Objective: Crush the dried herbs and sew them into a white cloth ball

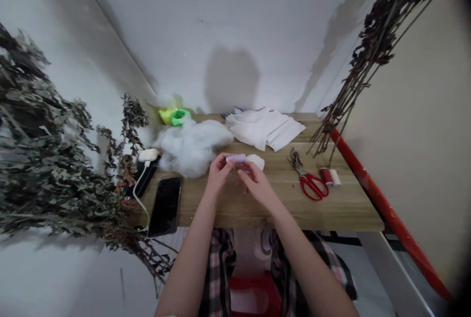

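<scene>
Over the middle of the table, my left hand (221, 169) grips a small pale lilac cylinder (236, 159), which looks like a spool of thread, between thumb and fingers. My right hand (254, 179) is close beside it, fingers curled and their tips near the spool's right end. Whether a thread runs between those fingertips is too small to tell. Just behind the right hand sits a rounded white fluffy piece (256, 161), partly hidden by the fingers.
Loose white stuffing (195, 145) lies back left, white cloth pieces (265, 128) at the back. Red-handled scissors (312, 185), a red thread spool (326, 176) and a white spool (335, 177) lie right. A phone (165, 206) is left. Dried plants (66, 174) flank the wooden table (279, 209).
</scene>
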Action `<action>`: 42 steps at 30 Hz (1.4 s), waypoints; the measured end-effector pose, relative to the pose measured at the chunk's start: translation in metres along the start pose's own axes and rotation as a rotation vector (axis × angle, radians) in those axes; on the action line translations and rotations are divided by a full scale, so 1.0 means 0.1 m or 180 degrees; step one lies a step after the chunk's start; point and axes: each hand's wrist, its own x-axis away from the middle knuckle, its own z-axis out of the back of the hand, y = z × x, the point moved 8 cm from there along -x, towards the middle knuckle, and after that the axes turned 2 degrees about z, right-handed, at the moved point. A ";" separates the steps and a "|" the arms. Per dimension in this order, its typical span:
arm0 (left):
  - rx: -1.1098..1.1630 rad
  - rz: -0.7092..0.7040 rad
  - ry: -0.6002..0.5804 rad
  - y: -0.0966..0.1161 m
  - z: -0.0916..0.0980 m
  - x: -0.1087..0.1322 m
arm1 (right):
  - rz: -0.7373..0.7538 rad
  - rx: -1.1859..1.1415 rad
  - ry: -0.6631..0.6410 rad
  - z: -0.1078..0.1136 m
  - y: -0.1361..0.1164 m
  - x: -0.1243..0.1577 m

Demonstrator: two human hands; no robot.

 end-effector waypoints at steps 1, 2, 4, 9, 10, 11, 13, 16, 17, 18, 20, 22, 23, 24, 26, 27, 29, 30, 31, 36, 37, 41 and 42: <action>-0.0027 -0.0010 0.0005 0.00 0.00 0.00 | 0.0016 0.0076 -0.0009 0.01 0.00 -0.01; -0.0056 -0.0013 0.0010 0.01 0.00 0.00 | 0.0078 0.0198 0.0008 0.03 -0.01 -0.01; -0.0124 -0.0015 0.0072 0.02 0.01 -0.01 | 0.0248 0.0524 0.0107 0.09 -0.07 0.00; -0.0423 -0.0082 0.0141 0.05 0.05 -0.02 | 0.0583 0.0962 0.0380 0.28 -0.30 0.07; -0.0471 -0.0029 0.0036 0.04 0.04 -0.02 | 0.0649 0.0974 0.0458 0.33 -0.36 0.08; -0.0475 0.0054 -0.0092 0.02 0.02 -0.02 | 0.0682 0.1001 0.0556 0.39 -0.41 0.10; -0.0314 0.0260 -0.0289 -0.04 0.03 -0.02 | 0.0764 0.1001 0.0855 0.55 -0.48 0.13; 0.0202 0.0450 -0.0157 -0.11 0.13 -0.04 | 0.0834 0.0860 0.1287 0.83 -0.52 0.16; 0.0342 0.0463 -0.0018 -0.13 0.19 -0.06 | 0.0843 0.0801 0.1390 0.92 -0.51 0.17; 0.0428 0.0458 0.0124 -0.14 0.24 -0.07 | 0.0853 0.0725 0.1468 1.00 -0.50 0.18; 0.0452 0.0412 0.0352 -0.16 0.32 -0.09 | 0.0970 0.0537 0.1769 1.17 -0.51 0.22; 0.0412 0.0386 0.0448 -0.17 0.35 -0.10 | 0.1120 0.0302 0.2021 1.31 -0.54 0.27; 0.0399 0.0388 0.0452 -0.17 0.35 -0.11 | 0.1193 0.0161 0.2132 1.37 -0.56 0.30; 0.0396 0.0394 0.0447 -0.17 0.34 -0.11 | 0.1263 0.0027 0.2239 1.43 -0.59 0.32; 0.0411 0.0417 0.0455 -0.17 0.34 -0.10 | 0.1377 -0.0182 0.2443 1.53 -0.63 0.38; 0.0405 0.0423 0.0473 -0.17 0.34 -0.10 | 0.1415 -0.0246 0.2525 1.58 -0.65 0.41; 0.0358 0.0426 0.0524 -0.16 0.35 -0.09 | 0.1435 -0.0331 0.2637 1.65 -0.67 0.44; 0.0335 0.0446 0.0549 -0.16 0.35 -0.09 | 0.1422 -0.0355 0.2676 1.67 -0.67 0.45; 0.0330 0.0481 0.0588 -0.17 0.36 -0.09 | 0.1398 -0.0375 0.2708 1.70 -0.66 0.46; 0.0554 0.0663 0.0913 -0.23 0.39 -0.07 | 0.1407 -0.0522 0.2669 1.74 -0.65 0.46; 0.0561 0.0662 0.0941 -0.24 0.38 -0.07 | 0.1407 -0.0556 0.2609 1.74 -0.65 0.45; 0.0555 0.0635 0.0918 -0.26 0.34 -0.08 | 0.1347 -0.0550 0.2443 1.74 -0.63 0.42; 0.0588 0.0654 0.0886 -0.27 0.32 -0.08 | 0.1355 -0.0524 0.2445 1.74 -0.63 0.42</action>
